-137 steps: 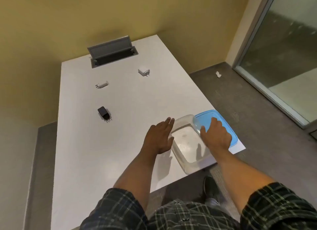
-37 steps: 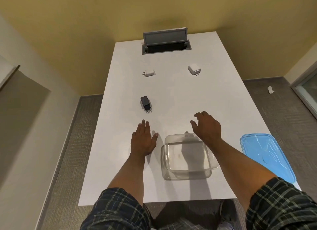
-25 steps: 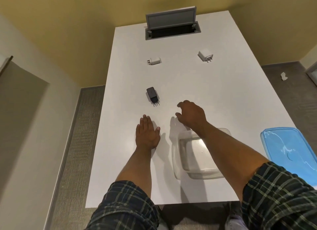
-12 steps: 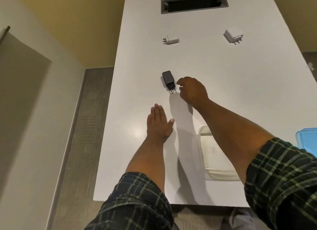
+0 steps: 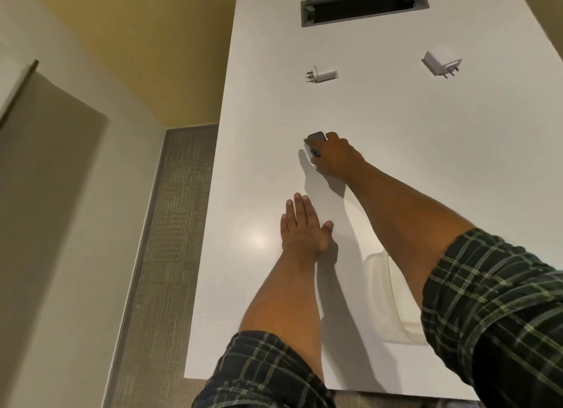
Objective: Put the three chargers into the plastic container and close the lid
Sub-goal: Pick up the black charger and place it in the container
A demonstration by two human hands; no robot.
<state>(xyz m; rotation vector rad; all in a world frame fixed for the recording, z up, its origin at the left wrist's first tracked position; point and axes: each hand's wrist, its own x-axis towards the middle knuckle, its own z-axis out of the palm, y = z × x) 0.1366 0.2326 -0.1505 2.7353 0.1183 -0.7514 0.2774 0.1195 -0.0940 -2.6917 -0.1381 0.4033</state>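
Head view: right hand (image 5: 333, 157) fingers curled around black charger (image 5: 315, 139) mid-table, grip closing, lift not evident. Left hand (image 5: 304, 227) flat, open, empty. Container (image 5: 385, 298) near edge, looks empty (mostly behind right arm). Two white chargers (image 5: 324, 74) (image 5: 438, 62) far side, untouched. Lid out of frame. 0/3 stowed. Table (image 5: 426, 163) bare between, return path open.

dark plaid sleeves (image 5: 487, 301), green-lined, seemingly rolled above bare forearms.
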